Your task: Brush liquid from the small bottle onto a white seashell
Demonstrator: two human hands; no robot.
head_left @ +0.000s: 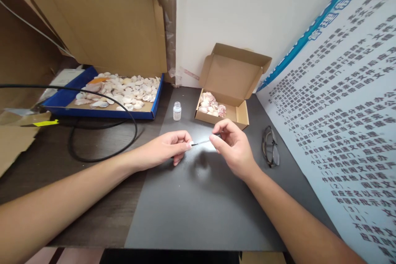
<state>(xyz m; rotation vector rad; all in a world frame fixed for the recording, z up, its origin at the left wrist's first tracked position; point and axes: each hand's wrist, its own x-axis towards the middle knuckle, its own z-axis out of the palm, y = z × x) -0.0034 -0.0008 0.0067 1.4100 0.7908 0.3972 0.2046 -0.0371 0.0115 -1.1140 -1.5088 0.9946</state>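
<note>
My left hand (175, 146) pinches a small white piece between thumb and fingertips, at the left end of a thin dark stick (201, 143). The other end of the stick is held between the thumb and fingers of my right hand (229, 142). Both hands are raised over the dark grey mat (185, 210). Beyond my left hand stands a small clear bottle (177, 112) with a white label. Behind my right hand is an open small cardboard box (243, 114) with pinkish shells (210, 104) in its left part.
A blue-edged box (102, 113) of pale shells stands at the back left, its cardboard lid raised. A black cable (136, 126) loops before it. Glasses (270, 146) lie right of my right hand. A printed poster (349, 111) hangs at the right, a white wall behind.
</note>
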